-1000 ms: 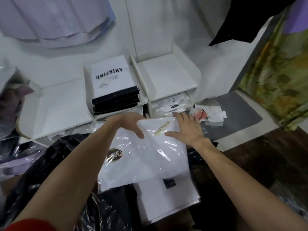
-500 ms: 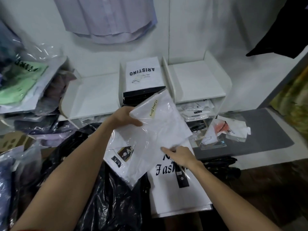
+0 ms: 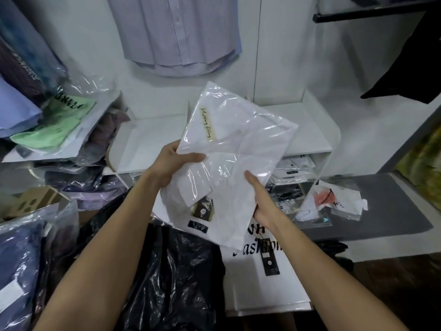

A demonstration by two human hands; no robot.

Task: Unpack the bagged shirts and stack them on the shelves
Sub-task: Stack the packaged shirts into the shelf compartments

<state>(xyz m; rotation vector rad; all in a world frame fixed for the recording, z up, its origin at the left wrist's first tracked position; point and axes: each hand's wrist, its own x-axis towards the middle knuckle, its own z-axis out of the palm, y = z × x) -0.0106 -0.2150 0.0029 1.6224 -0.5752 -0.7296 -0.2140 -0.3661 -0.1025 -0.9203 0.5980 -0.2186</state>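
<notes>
A white shirt in a clear plastic bag (image 3: 233, 151), with a yellow handwritten label near its upper left edge, is held up tilted in front of the white shelf unit (image 3: 312, 139). My left hand (image 3: 174, 163) grips the bag's left edge, thumb on top. My right hand (image 3: 262, 201) holds its lower right edge, thumb on the front and fingers hidden behind. Below lies a stack of white bagged shirts (image 3: 269, 290) with black lettering and a dark tag.
Piles of bagged coloured shirts (image 3: 50, 130) fill the left side. Black plastic bags (image 3: 171, 283) lie in front of me. Flat bagged items (image 3: 291, 173) sit in the lower shelf compartments, loose packets (image 3: 338, 201) on the grey mat. A striped shirt (image 3: 176, 34) hangs on the wall.
Both hands lifted the bagged white shirt off the stack and raised it in front of the shelves. My right hand moved from its top edge to its lower right edge.
</notes>
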